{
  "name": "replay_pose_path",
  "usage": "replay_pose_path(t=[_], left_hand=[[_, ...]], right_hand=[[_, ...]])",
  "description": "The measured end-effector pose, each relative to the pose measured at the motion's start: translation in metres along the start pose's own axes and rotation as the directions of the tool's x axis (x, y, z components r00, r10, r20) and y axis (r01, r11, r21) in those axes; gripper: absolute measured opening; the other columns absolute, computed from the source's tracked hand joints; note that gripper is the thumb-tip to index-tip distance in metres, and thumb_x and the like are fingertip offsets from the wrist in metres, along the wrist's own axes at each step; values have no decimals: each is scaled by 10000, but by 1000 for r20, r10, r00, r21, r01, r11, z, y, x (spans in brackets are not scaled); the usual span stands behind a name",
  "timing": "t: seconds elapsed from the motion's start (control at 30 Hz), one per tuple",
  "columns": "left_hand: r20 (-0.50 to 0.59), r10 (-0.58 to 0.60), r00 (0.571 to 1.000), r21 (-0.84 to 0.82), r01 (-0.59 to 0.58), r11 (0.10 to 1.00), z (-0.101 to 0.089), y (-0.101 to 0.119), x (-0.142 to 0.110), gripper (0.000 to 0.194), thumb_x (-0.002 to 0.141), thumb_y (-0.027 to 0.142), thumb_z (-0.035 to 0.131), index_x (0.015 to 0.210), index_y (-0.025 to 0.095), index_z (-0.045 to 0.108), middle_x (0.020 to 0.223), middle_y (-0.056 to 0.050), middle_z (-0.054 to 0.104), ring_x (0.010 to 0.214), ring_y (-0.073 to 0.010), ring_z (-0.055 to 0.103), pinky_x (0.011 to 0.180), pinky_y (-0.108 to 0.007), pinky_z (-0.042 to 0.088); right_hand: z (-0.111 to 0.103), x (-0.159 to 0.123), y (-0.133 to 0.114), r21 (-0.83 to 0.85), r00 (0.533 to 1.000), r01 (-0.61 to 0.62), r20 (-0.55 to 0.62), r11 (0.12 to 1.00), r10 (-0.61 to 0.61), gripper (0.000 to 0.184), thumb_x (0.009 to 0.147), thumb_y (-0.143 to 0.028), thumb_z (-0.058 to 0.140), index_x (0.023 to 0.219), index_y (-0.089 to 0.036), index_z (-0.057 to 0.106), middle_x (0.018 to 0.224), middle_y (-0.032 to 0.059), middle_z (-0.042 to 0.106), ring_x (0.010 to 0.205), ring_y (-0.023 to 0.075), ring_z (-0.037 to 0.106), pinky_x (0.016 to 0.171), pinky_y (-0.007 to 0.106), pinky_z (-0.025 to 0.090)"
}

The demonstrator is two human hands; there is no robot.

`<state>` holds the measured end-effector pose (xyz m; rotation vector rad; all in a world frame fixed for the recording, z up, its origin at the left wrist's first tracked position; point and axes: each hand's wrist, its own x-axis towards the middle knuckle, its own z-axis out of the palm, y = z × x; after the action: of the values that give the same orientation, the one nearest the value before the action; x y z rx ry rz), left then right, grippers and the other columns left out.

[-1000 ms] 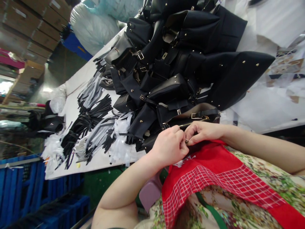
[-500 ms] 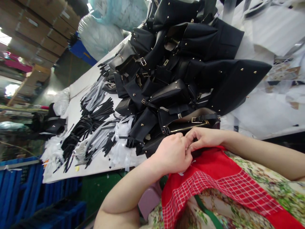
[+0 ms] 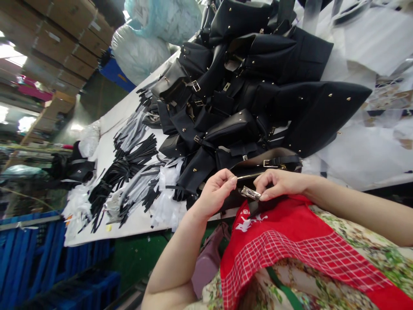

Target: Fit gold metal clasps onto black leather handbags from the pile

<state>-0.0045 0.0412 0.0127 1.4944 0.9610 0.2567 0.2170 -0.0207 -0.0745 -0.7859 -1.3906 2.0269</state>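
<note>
A black handbag [image 3: 274,160] with a gold zip and a buckled strap lies at the near edge of the white table [image 3: 106,150], just in front of my red apron [image 3: 290,224]. My right hand [image 3: 280,183] pinches a small shiny metal clasp [image 3: 251,193] between thumb and forefinger. My left hand [image 3: 213,193] is a little to the left of it, fingers pinched together at the bag's rim by the zip. What the left fingertips grip is too small to make out.
A big heap of black handbags [image 3: 245,86] covers the table beyond my hands. Black and grey straps [image 3: 129,172] and white wrappers [image 3: 164,198] lie left of it. Blue crates [image 3: 29,258] stand below the table, with cardboard boxes [image 3: 58,38] and stuffed plastic sacks [image 3: 142,47] further off.
My hands were pressed together over the bag's edge. They have drawn apart, and the metal clasp now shows in my right fingers.
</note>
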Motion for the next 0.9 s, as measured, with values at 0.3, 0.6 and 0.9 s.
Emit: replay_pose_path(t=[0.3,0.6,0.9], left_hand=[[290,274,917,810,-388,440,19,10,-19,199,945,230,482,1080,184,620,888,-34,652,783,-157,612,699,-280,499],[181,309,934,924,-269,271,26,1,-18,167,941,140,410,949,167,576,860,-52,598,790,-187,587,650,-286,496],[-186,131,974,448,-35,893,4,-15,-16,166,926,188,430,853,180,579,760,-20,587,704,-141,545,677,-281,471]], right_hand=[[3,4,-1,-10,997,-66,-49,998,65,299,754,-437,740,817,-145,757,764,29,653,737,153,575,712,273,465],[2,1,0,-26,993,-78,-85,997,76,317,764,-453,726,814,-141,753,729,24,623,700,143,541,668,268,440],[3,2,-4,-42,997,-19,-71,999,16,292,776,-437,724,856,-161,776,738,19,607,705,135,530,676,267,415]])
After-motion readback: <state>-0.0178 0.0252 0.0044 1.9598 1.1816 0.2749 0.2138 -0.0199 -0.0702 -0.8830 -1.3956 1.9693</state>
